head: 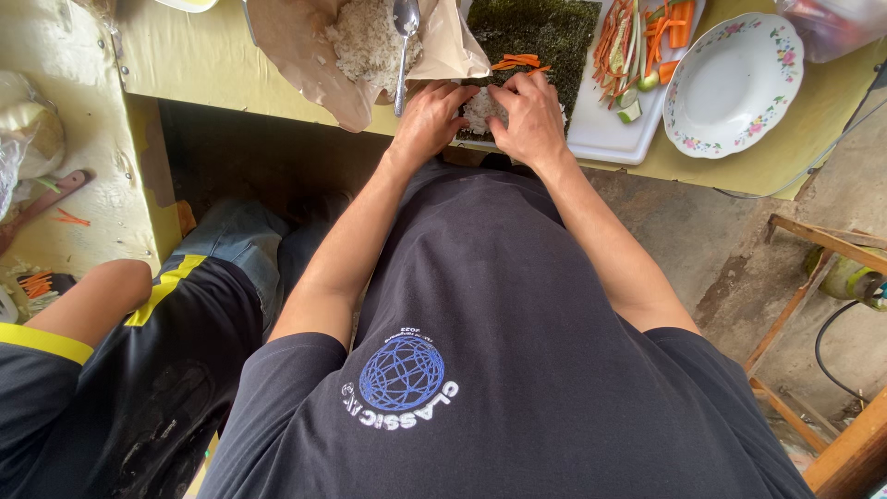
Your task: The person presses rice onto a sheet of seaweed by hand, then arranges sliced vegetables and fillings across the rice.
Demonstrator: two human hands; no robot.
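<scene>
Left hand: grip curled down over the near edge of the seaweed sheet, fingertips pressed on the rice patch
Right hand: just beside the left, fingers bent and pressing the same edge
Seaweed sheet: flat on the yellow worktop, carrot strips across it beyond the fingers
Rice bag: left of the sheet, open, a spoon standing in the rice
Cutting board: right of the sheet, with cut vegetable sticks
Flowered plate: further right
Another person's arm: lower left, apart
</scene>
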